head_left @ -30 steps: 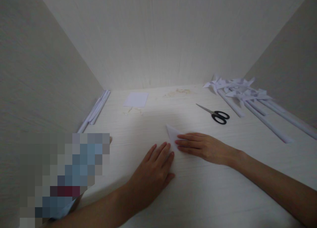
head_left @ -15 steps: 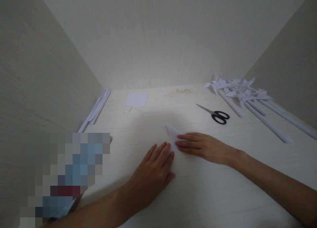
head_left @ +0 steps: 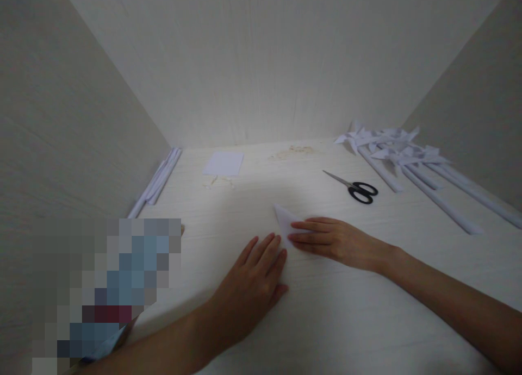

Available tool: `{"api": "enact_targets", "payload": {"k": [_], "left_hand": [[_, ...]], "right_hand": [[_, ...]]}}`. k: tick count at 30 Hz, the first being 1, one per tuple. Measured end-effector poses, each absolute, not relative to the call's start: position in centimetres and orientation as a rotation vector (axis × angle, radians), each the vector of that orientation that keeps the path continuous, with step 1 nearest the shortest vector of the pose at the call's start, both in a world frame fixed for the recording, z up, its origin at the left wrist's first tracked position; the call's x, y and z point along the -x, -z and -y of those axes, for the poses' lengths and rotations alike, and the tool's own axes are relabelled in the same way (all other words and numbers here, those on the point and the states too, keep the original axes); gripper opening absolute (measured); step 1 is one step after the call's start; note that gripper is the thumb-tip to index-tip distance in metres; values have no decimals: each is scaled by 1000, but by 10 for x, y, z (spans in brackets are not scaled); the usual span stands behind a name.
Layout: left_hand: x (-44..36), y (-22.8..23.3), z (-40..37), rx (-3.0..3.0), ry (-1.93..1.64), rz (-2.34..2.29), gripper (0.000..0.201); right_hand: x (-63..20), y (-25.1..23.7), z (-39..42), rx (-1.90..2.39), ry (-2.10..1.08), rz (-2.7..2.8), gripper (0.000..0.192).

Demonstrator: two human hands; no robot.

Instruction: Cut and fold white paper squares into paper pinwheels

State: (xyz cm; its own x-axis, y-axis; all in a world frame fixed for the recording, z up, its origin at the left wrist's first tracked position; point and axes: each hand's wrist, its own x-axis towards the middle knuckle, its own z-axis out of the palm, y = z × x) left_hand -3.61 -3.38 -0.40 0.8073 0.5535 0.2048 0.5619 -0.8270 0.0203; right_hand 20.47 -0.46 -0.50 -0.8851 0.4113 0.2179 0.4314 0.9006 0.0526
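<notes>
So I'm sitting over a pale counter (head_left: 326, 320) with a folded bit of white paper (head_left: 283, 218) lying right in front of me, pretty much between my two grips. Its sharp corner is pointing away from me and a bit to the left.

My right grip (head_left: 330, 239) is lying flat on it, fingers stretched out side by side, and it's covering the right part of the paper, so I'm not seeing the whole shape. It's resting on top rather than pinching anything.

My left grip (head_left: 253, 282) is sitting palm down with the fingers loosely spread, and the fingertips are ending just beside the paper's near left edge. Honestly, I can't tell if they're touching it.

Beyond my right grip, well apart from it, some black-handled scissors (head_left: 350, 186) are lying with the blades pointing off to the far left. Further right, a bunch of paper pinwheels (head_left: 402, 153) on rolled sticks are piling over each other near the wall. On the far left, some paper rolls (head_left: 157, 180) are lying along the other wall, and a square sheet (head_left: 224, 163) is lying flat near the back.
</notes>
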Motion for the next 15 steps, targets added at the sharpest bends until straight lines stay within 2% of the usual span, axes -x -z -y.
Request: {"api": "enact_targets", "payload": {"k": [15], "left_hand": [[36,2,33,2939,292,898,38]], "right_hand": [[-205,4,4,610,221,2869,32]]}}
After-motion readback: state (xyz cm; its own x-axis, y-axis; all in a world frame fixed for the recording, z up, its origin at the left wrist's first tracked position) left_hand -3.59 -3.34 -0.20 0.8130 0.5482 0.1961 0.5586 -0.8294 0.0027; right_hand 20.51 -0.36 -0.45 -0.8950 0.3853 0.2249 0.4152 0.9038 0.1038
